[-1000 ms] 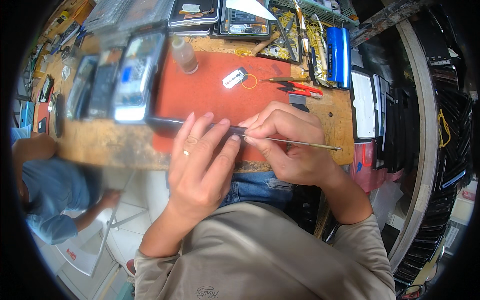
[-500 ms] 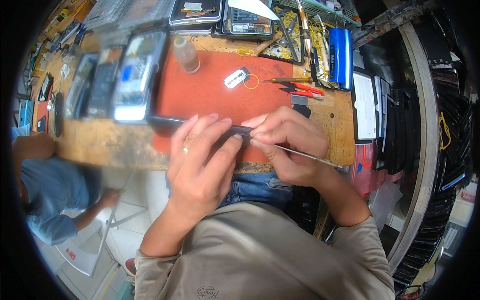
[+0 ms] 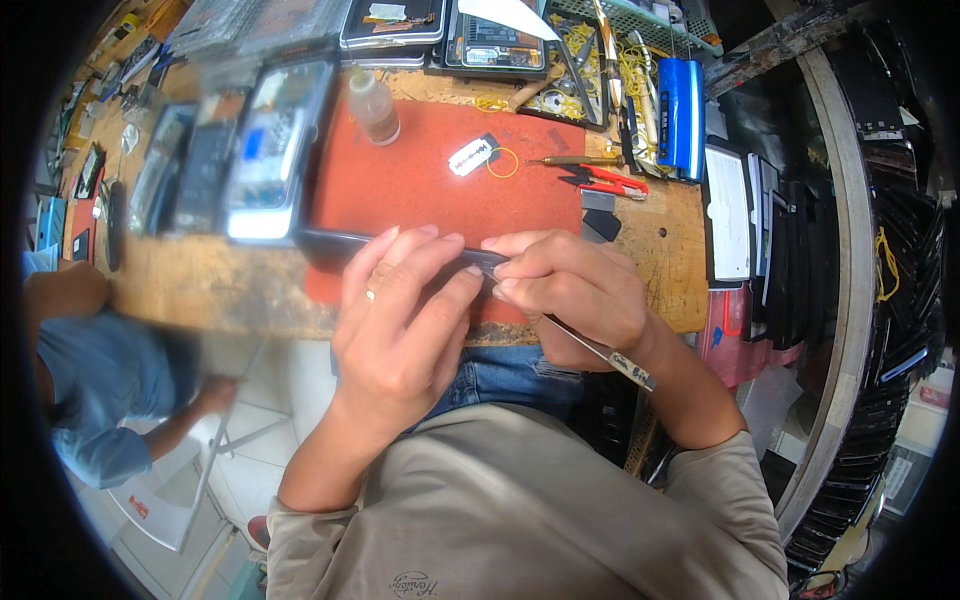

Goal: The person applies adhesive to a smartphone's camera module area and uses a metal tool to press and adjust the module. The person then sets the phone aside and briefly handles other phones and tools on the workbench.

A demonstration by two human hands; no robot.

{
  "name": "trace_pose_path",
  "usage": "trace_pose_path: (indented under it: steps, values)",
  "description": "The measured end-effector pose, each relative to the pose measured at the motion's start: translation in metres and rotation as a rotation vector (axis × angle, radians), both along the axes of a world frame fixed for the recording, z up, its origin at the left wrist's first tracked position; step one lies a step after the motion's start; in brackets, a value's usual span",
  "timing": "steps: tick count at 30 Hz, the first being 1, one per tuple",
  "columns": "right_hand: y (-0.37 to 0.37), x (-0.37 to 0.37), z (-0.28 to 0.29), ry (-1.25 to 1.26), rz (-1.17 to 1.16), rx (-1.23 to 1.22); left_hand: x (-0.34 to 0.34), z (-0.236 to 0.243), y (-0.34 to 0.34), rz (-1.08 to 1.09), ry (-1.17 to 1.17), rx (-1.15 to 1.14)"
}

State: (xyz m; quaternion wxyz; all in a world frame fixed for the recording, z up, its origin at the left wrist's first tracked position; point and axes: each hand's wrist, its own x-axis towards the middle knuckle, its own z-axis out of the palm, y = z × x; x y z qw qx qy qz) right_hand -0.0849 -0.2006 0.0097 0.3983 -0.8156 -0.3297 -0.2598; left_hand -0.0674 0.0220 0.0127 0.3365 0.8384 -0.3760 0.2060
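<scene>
My left hand [image 3: 405, 315] grips a dark, thin, flat device [image 3: 335, 240], seen nearly edge-on above the front of the red mat. Its kind cannot be made out for sure. At the device's right end, my right hand [image 3: 575, 290] pinches a slim metal pry tool [image 3: 590, 342], whose labelled flat end sticks out below the palm. Its working tip is hidden by the fingers, which touch the device's edge. Beyond the hands lie a razor blade [image 3: 470, 157], a yellow wire loop [image 3: 502, 163], a brown-handled tool [image 3: 575, 160] and red-handled snips [image 3: 612, 181].
A clear dropper bottle [image 3: 373, 108] stands on the red mat [image 3: 420, 190]. Phones in trays [image 3: 265, 150] sit at left, parts trays [image 3: 490, 45] at the back. A blue cylinder [image 3: 681, 118] lies at right. Another person's arm [image 3: 190, 420] is at lower left.
My right hand has turned slightly, and the pry tool's outer end has swung downward, showing its label. My left hand and the device have hardly moved.
</scene>
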Motion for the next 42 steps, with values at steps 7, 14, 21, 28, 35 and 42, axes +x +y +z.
trace_pose_path:
  steps: [7,14,21,28,35,42]
  values:
    - [0.001,0.002,0.007,0.178,0.003,0.114,0.0,0.0,0.001,-0.009,0.001,-0.002]
    - [0.0,0.003,0.015,0.275,0.008,0.116,-0.001,0.001,0.001,-0.004,0.014,-0.003]
    - [0.003,0.004,0.029,0.379,-0.028,0.035,-0.001,0.002,0.0,-0.002,0.004,0.006]
    - [0.002,0.003,0.02,0.293,-0.011,0.067,-0.002,0.003,0.001,-0.003,0.018,0.016]
    - [0.003,0.003,0.002,0.225,-0.006,0.201,0.001,0.001,0.0,-0.005,0.016,0.007]
    - [0.001,0.006,0.023,0.408,0.0,0.112,0.0,0.002,-0.001,-0.001,0.009,0.01]
